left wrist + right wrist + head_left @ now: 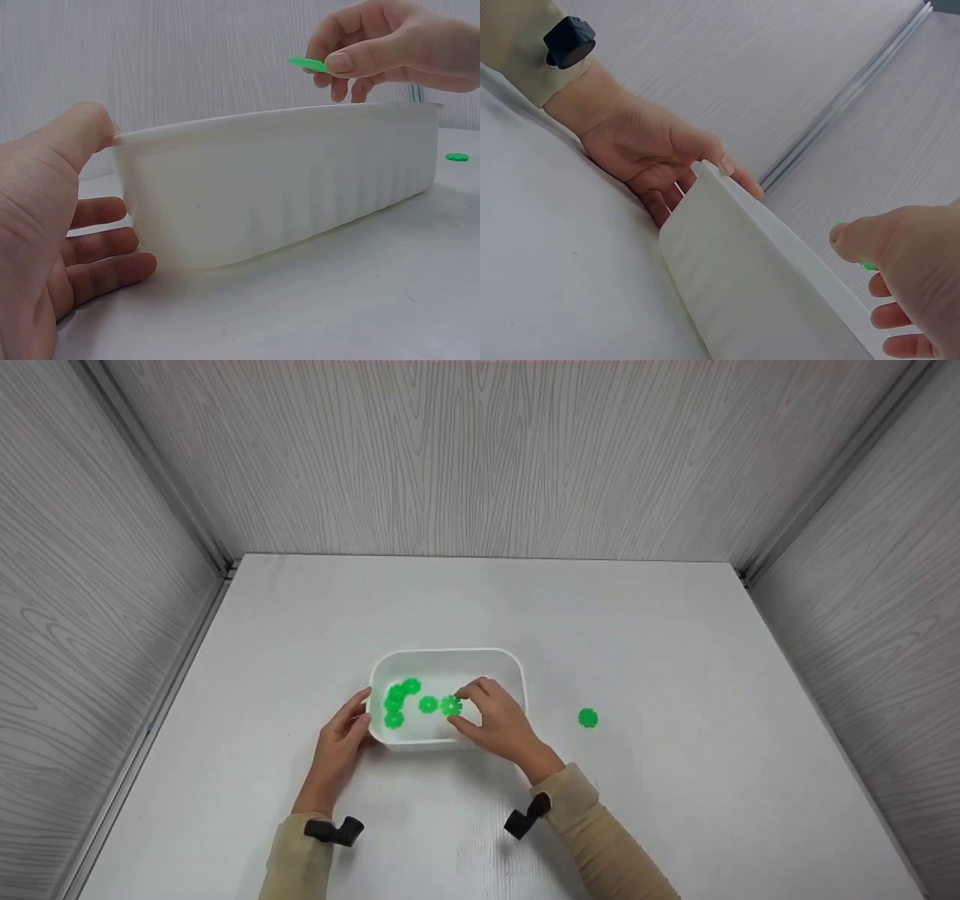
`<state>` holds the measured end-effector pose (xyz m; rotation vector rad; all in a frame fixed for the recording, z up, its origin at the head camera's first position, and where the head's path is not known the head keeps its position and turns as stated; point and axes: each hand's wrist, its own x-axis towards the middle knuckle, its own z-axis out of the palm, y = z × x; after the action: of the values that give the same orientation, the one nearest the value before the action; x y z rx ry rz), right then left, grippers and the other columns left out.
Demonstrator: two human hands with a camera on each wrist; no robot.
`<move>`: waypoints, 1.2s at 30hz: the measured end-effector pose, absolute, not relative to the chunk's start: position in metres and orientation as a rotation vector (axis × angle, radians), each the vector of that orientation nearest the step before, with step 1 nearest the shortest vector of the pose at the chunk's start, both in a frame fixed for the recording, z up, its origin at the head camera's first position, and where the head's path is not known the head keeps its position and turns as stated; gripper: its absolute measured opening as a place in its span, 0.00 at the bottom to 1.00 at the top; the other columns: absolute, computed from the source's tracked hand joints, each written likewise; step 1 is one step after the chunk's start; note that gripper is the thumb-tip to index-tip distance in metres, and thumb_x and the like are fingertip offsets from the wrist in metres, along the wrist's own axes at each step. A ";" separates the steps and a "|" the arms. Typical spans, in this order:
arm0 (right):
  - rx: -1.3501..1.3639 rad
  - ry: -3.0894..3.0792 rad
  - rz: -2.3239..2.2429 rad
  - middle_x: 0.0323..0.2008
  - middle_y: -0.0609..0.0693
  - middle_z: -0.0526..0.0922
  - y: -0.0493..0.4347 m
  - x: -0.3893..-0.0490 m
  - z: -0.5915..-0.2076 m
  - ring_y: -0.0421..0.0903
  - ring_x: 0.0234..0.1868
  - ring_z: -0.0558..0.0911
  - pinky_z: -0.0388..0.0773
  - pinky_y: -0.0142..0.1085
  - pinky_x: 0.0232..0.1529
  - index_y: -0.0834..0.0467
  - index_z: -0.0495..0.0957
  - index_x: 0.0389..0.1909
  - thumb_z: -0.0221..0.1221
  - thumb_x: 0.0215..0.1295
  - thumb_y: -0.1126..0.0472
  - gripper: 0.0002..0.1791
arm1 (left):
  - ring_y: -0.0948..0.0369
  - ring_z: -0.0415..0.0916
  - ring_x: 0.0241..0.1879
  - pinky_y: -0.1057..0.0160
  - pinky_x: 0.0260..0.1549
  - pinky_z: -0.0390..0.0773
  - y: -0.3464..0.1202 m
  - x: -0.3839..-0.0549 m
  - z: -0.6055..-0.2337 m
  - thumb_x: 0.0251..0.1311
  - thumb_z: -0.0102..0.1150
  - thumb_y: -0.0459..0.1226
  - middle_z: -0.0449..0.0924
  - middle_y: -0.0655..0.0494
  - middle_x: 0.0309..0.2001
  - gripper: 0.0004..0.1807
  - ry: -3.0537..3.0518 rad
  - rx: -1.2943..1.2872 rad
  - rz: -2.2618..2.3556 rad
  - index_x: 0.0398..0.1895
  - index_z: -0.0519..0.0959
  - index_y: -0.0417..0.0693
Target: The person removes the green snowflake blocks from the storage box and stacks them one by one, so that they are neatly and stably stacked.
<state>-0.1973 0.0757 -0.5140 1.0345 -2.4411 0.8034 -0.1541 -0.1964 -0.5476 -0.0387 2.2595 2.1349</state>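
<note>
Right hand: the right hand (501,726) pinches a green notched disc (451,706) between thumb and fingertips, the other fingers curved loosely below.
Held disc: over the white plastic tub (450,650), above rim height in the left wrist view.
Left hand: the left hand (336,746) grips the tub's left end, thumb at the rim, fingers against the outer wall.
Inside tub: a cluster of green discs (394,703) near the left end; a single green disc (428,705) nearer the middle.
Right of tub: a loose green disc (588,718) lies flat on the white table (675,660), well apart.
Forearms: tan sleeves (615,855), a black wrist camera (527,815) on each.
</note>
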 end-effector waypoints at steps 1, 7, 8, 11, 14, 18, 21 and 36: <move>1.033 -2.432 0.806 0.39 0.49 0.74 0.077 -0.196 -0.514 0.43 0.41 0.74 0.73 0.33 0.42 0.59 0.76 0.42 0.63 0.59 0.54 0.16 | 0.49 0.71 0.50 0.52 0.47 0.73 -0.196 -0.154 -0.548 0.67 0.50 0.42 0.71 0.45 0.57 0.24 2.263 -0.046 2.132 0.66 0.66 0.58; 0.995 -2.384 0.842 0.39 0.49 0.75 0.084 -0.192 -0.511 0.43 0.40 0.74 0.72 0.33 0.42 0.60 0.76 0.42 0.63 0.58 0.54 0.16 | 0.50 0.71 0.50 0.52 0.48 0.73 -0.196 -0.155 -0.548 0.68 0.49 0.41 0.71 0.44 0.57 0.23 2.258 -0.049 2.129 0.66 0.66 0.58; 0.986 -2.377 0.850 0.40 0.49 0.75 0.084 -0.191 -0.511 0.43 0.40 0.74 0.72 0.33 0.42 0.59 0.76 0.42 0.64 0.58 0.54 0.16 | 0.50 0.71 0.51 0.52 0.48 0.73 -0.196 -0.155 -0.548 0.68 0.49 0.40 0.70 0.44 0.57 0.23 2.258 -0.047 2.130 0.66 0.66 0.58; 0.961 -2.360 0.869 0.40 0.49 0.75 0.087 -0.188 -0.512 0.43 0.41 0.74 0.73 0.33 0.42 0.59 0.77 0.42 0.64 0.57 0.55 0.16 | 0.49 0.70 0.52 0.52 0.49 0.72 -0.196 -0.155 -0.548 0.68 0.49 0.40 0.70 0.44 0.57 0.23 2.255 -0.038 2.143 0.66 0.66 0.57; 0.939 -2.337 0.888 0.40 0.49 0.75 0.091 -0.185 -0.514 0.43 0.41 0.74 0.74 0.33 0.41 0.60 0.77 0.41 0.66 0.56 0.55 0.16 | 0.49 0.70 0.52 0.51 0.49 0.72 -0.196 -0.155 -0.547 0.67 0.50 0.41 0.70 0.44 0.57 0.24 2.248 -0.024 2.161 0.66 0.66 0.57; 0.925 -2.304 0.901 0.39 0.49 0.75 0.096 -0.182 -0.517 0.43 0.41 0.75 0.74 0.33 0.41 0.60 0.77 0.41 0.66 0.55 0.56 0.16 | 0.47 0.70 0.53 0.50 0.48 0.73 -0.196 -0.154 -0.547 0.68 0.49 0.40 0.69 0.41 0.57 0.25 2.210 0.005 2.188 0.67 0.64 0.54; 0.916 -2.290 0.894 0.39 0.50 0.76 0.102 -0.181 -0.518 0.43 0.42 0.75 0.74 0.34 0.43 0.60 0.77 0.41 0.66 0.55 0.57 0.16 | 0.48 0.70 0.52 0.49 0.47 0.73 -0.195 -0.154 -0.546 0.68 0.48 0.39 0.69 0.41 0.57 0.24 2.196 0.011 2.192 0.68 0.64 0.53; 0.793 -2.299 0.917 0.41 0.51 0.75 0.129 -0.171 -0.525 0.46 0.45 0.75 0.74 0.35 0.46 0.62 0.77 0.42 0.67 0.55 0.57 0.17 | 0.49 0.71 0.50 0.51 0.47 0.74 -0.194 -0.154 -0.545 0.68 0.49 0.41 0.71 0.45 0.56 0.24 2.241 -0.048 2.143 0.67 0.65 0.57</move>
<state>-0.1711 0.1286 -0.5247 0.7929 -2.2994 0.9168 -0.1538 -0.1942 -0.5449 -0.0475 2.2414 2.1427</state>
